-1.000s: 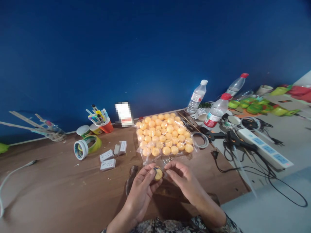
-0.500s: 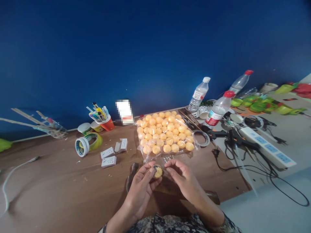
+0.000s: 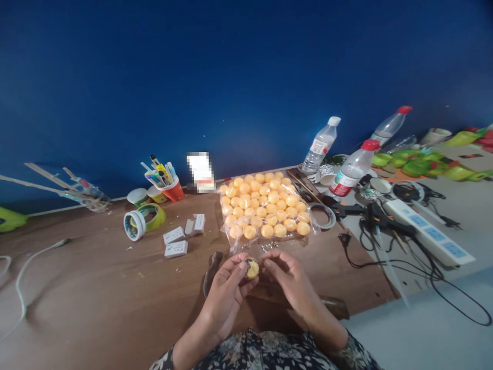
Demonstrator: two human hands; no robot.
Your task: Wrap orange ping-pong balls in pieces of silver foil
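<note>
A small round yellow disc with a dark patch on its upper left (image 3: 252, 269) is held up between the thumb and fingers of my left hand (image 3: 230, 280). My right hand (image 3: 287, 272) is just to the right of the disc, thumb and forefinger pinched together. Whatever those fingertips hold, if anything, is too small to make out. Beyond the hands lies a clear plastic bag of yellow balls (image 3: 265, 208). Small shiny bits (image 3: 269, 247) lie between the bag and my fingers.
A dark curved piece (image 3: 211, 272) lies left of my hands, and a brown stick-like piece (image 3: 335, 307) sits by my right wrist. Small boxes (image 3: 176, 249), tape rolls (image 3: 156, 218) and a pen cup (image 3: 173, 190) stand left. Bottles (image 3: 348, 172), cables and a power strip (image 3: 431, 234) crowd the right.
The camera view has shifted slightly, so the table things sit a little higher and further right. My right fingertips appear slightly nearer the disc; my left hand keeps hold of it.
</note>
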